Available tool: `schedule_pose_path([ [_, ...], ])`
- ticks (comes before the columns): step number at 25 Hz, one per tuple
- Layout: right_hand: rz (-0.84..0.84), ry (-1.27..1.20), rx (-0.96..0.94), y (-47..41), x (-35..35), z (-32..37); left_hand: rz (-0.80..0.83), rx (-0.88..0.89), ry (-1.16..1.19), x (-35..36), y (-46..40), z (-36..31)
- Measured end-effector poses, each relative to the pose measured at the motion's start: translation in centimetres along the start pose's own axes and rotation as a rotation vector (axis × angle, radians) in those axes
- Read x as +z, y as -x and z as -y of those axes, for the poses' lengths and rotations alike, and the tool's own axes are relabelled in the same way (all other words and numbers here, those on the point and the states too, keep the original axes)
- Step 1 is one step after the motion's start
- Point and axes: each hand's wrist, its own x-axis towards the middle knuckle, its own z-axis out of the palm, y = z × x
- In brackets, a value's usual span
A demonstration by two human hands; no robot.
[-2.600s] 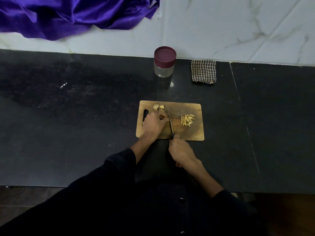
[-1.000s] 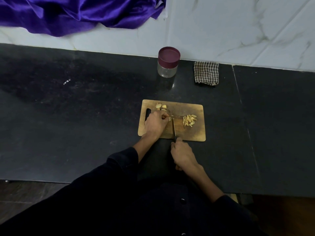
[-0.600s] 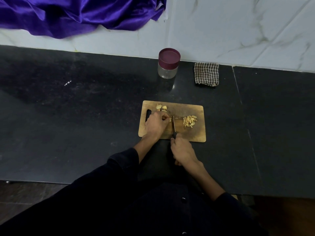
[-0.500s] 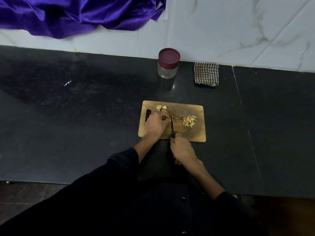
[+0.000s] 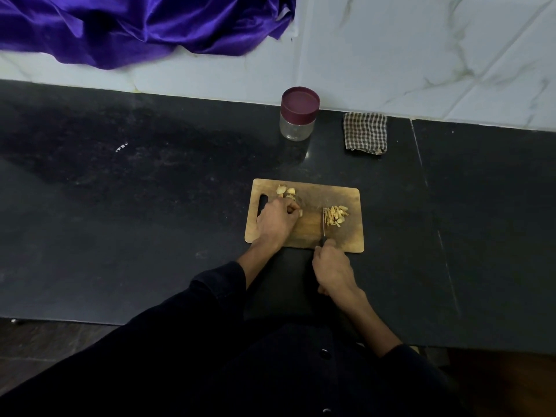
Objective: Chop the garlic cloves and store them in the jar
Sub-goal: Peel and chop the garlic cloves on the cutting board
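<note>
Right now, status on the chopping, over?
Left hand holds a garlic clove on the board; right hand grips the knife beside the chopped pile. Jar lidded, behind the board. Nothing in the way.

1. Cutting board [image 5: 307,233] lies on the dark desk [image 5: 150,221].
2. Garlic clove [image 5: 296,211] is pinched by left hand [image 5: 275,221]; more cloves [image 5: 285,191] just behind.
3. Knife [image 5: 324,224] is held by right hand [image 5: 332,267], blade touching chopped garlic pile [image 5: 337,215].
4. Jar [image 5: 299,113] stands lidded near the wall, checked cloth [image 5: 365,132] beside it.
</note>
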Motion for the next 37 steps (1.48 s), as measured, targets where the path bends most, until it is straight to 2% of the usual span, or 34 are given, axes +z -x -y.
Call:
schedule_pose_path([
  [3,0.02,-0.042,0.005,0.4,-0.3,-0.1,0.0,0.023,0.017,0.1,0.0,0.4],
  [8,0.065,-0.004,-0.091,0.1,0.3,1.2,0.026,0.079,0.058,-0.3,-0.1,0.9],
  [13,0.071,0.03,-0.138,-0.3,0.7,1.9,-0.007,0.058,0.072,0.0,-0.1,0.9],
  [18,0.056,0.054,-0.129,-0.5,1.0,1.8,-0.018,0.034,0.055,0.2,-0.1,0.7],
  [29,0.139,0.088,-0.06,0.3,1.6,1.4,-0.011,0.009,0.041,0.3,-0.3,0.6],
  [37,0.022,-0.07,0.023,0.3,0.4,0.2,-0.018,0.016,0.038,0.2,-0.1,0.6],
])
